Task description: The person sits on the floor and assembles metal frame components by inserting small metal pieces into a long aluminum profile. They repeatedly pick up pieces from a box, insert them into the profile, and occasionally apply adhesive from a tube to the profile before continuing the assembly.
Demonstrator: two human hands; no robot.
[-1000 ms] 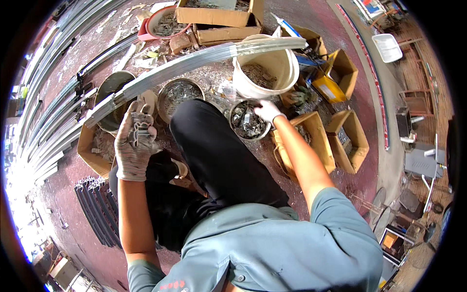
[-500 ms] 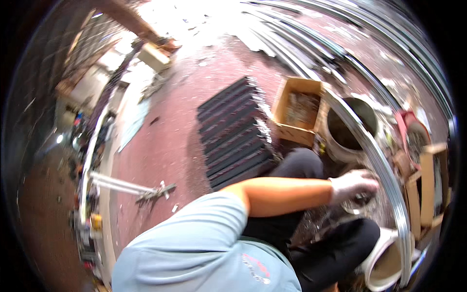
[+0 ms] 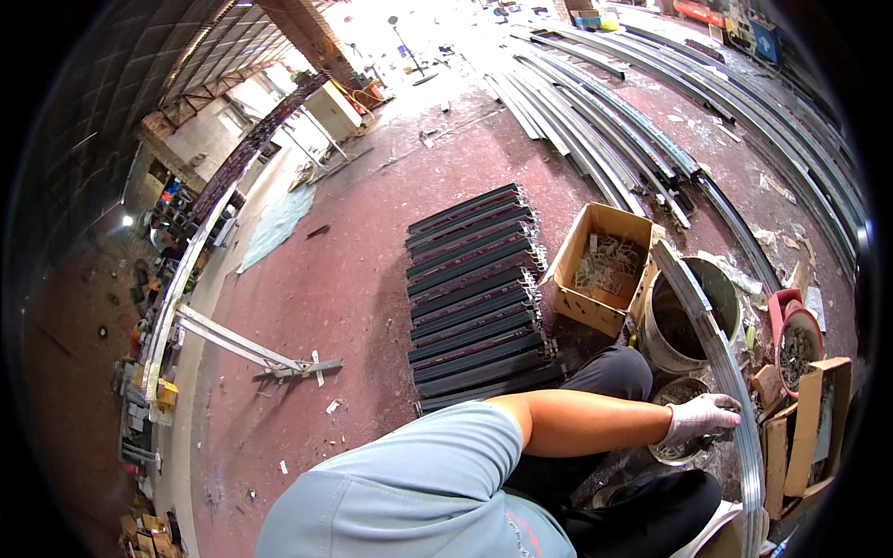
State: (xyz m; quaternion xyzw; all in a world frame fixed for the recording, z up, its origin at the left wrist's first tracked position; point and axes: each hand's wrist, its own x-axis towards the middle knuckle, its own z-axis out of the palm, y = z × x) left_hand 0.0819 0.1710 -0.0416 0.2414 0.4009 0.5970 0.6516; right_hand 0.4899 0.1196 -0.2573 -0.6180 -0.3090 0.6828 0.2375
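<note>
My left hand [image 3: 704, 418], in a pale work glove with pinkish fingertips, reaches out at the lower right. Its fingers are curled together at the edge of a long bundle of silvery metal profiles [image 3: 724, 363]; what they hold is hidden. Just below and beside the wrist stands a round tub [image 3: 672, 453] of small dark parts, partly covered by my hand. The profiles pass over a large pale bucket [image 3: 659, 346]. My right hand is out of view.
Dark metal bars [image 3: 474, 293] lie in a row on the red floor. Beside them stands a cardboard box [image 3: 567, 302] of small pale pieces. Long metal profiles [image 3: 595, 130] lie farther back. A red container [image 3: 783, 312] and an open carton [image 3: 802, 437] stand at the right.
My left hand has moved from over the round tub across to the metal profiles. The view has shifted, and the picture is sharper than before.
</note>
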